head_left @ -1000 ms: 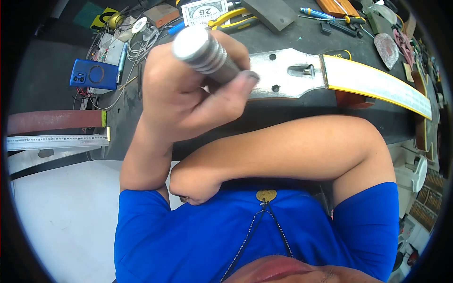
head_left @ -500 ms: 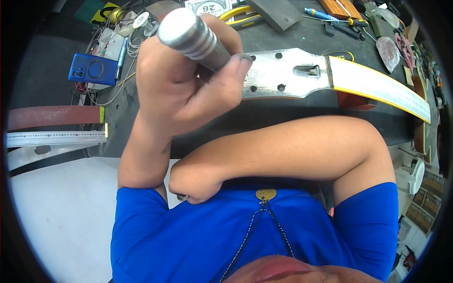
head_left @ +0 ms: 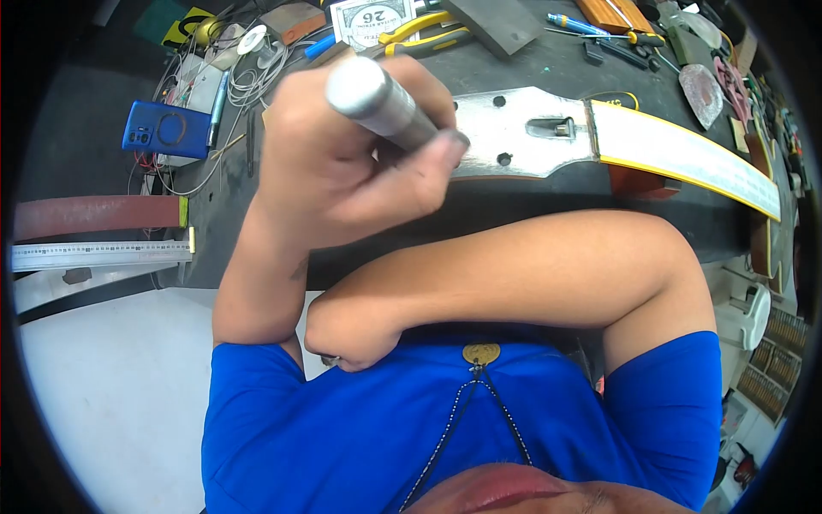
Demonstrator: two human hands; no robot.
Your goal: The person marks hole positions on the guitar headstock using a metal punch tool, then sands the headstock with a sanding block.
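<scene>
My left hand point(head_left: 360, 154) is closed around a thick silver metal handle point(head_left: 364, 94) with a rounded end; its working tip is hidden by my fingers, so I cannot tell the kind of tool. This hand is over the left part of a guitar headstock point(head_left: 544, 128), silvery white, with dark peg holes and a truss rod slot. The neck point(head_left: 685, 146) runs right from it, with a pale covered top and yellow edges. Bent across my chest, my right arm ends in my right hand point(head_left: 355, 330), curled into a fist with its fingers mostly hidden.
Yellow-handled pliers point(head_left: 419, 34), a grey block point(head_left: 492, 26) and screwdrivers point(head_left: 591, 26) lie at the back. At left are a blue phone point(head_left: 167, 128), coiled wires point(head_left: 257, 81), a steel ruler point(head_left: 103, 254) and a dark red strip point(head_left: 98, 217). A reddish block point(head_left: 642, 184) sits under the neck.
My left hand has shifted slightly right with the metal handle, whose rounded end has moved right and down. The right hand stays in place.
</scene>
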